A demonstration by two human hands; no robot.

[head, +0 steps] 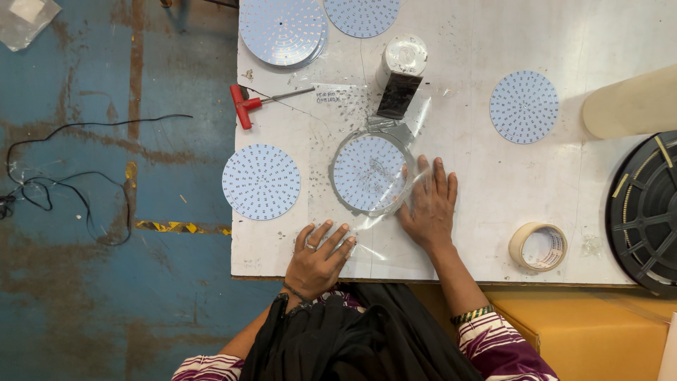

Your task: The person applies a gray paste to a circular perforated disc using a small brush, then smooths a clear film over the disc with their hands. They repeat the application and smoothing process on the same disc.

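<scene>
scuffed white table; clear glossy film lies flat over a round dotted disc at the table's middle; right hand flat, fingers spread, pressing the film beside the disc; left hand splayed, released, on the film's near edge.

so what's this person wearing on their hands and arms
Both hands are bare. The left hand has a ring on one finger and a dark band at the wrist. The right hand has a green and gold bangle. Sleeves are purple and white striped.

Workshop: LED discs, worn bench
</scene>
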